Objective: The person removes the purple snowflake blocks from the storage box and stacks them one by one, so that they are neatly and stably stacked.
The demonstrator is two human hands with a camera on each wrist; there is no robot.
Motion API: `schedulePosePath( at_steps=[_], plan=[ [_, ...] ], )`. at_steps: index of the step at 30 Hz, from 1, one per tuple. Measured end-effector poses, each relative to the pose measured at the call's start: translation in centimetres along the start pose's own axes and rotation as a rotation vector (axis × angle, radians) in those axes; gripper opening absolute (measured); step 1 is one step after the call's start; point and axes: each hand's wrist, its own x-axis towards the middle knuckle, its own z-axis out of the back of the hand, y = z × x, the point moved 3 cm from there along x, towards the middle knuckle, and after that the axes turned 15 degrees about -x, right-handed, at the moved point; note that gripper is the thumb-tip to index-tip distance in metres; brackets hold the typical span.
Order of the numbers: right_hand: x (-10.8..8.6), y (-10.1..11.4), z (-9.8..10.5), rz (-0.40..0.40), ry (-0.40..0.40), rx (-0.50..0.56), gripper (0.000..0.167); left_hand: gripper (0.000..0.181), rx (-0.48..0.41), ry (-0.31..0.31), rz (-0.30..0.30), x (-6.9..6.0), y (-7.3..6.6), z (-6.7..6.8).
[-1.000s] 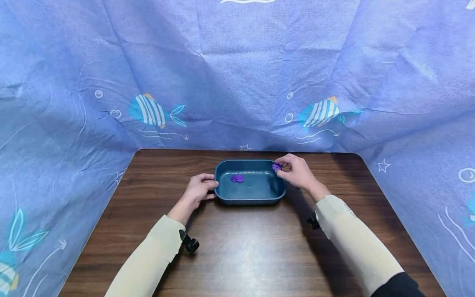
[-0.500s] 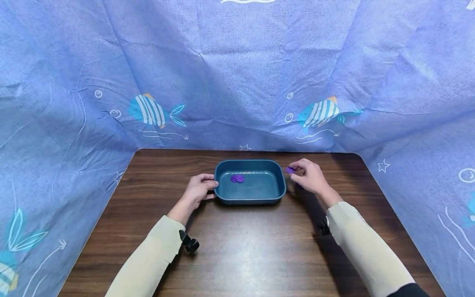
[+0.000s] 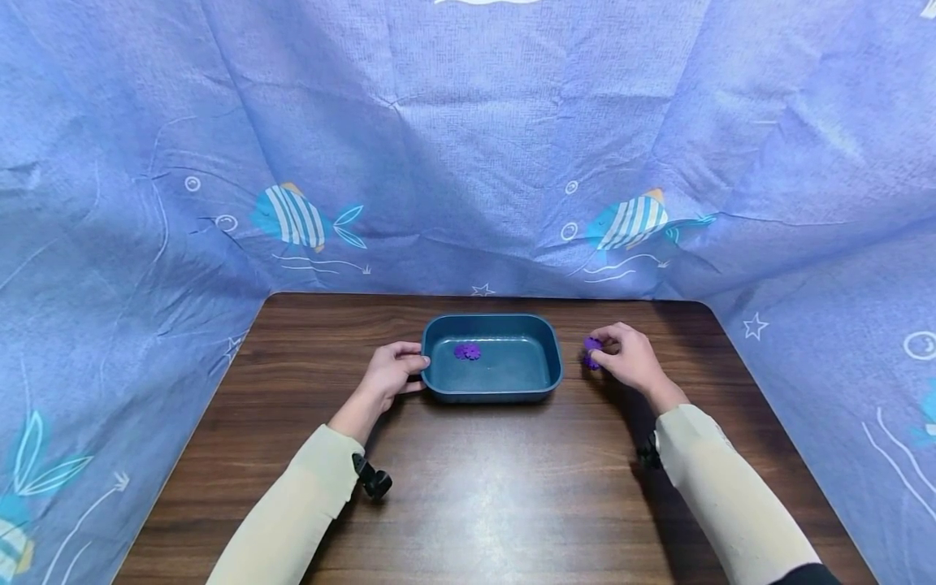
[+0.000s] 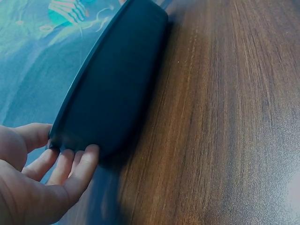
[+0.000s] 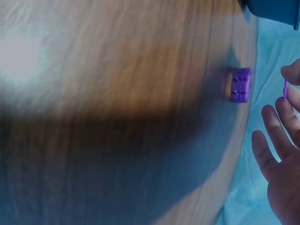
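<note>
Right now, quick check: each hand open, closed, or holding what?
Left hand: closed, gripping the blue tray at its left end.
Right hand: pinching a thin purple piece near the purple stack.

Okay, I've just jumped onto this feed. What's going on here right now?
A person's left hand grips the left end of a dark blue tray on a wooden table. Their right hand pinches a thin purple piece, apart from a small purple stack standing on the table to the right of the tray. Inside the tray, purple flower-shaped pieces lie together, left of its middle.
</note>
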Motion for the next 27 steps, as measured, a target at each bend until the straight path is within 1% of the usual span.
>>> schedulePosePath(
  at_steps=[4, 10, 17, 27],
  plan=[
    [-0.4, -0.6, -0.3, -0.008, -0.012, -0.013, 0.026, 0.044, -0.003, 0.004, -0.003, 0.0, 0.0, 0.0],
    [-0.9, -1.2, -0.8, -0.03, 0.027, -0.048, 0.027, 0.046, -0.006, 0.003, -0.003, 0.1, 0.1, 0.1],
    [-1.3, -1.3, -1.0, -0.042, 0.053, -0.07, 0.026, 0.043, 0.005, -0.004, 0.005, 0.0, 0.1, 0.0],
    [-1.8, -1.4, -1.1, -0.035, 0.058, -0.124, 0.028, 0.043, 0.015, -0.001, 0.012, -0.1, 0.0, 0.0]
  ],
)
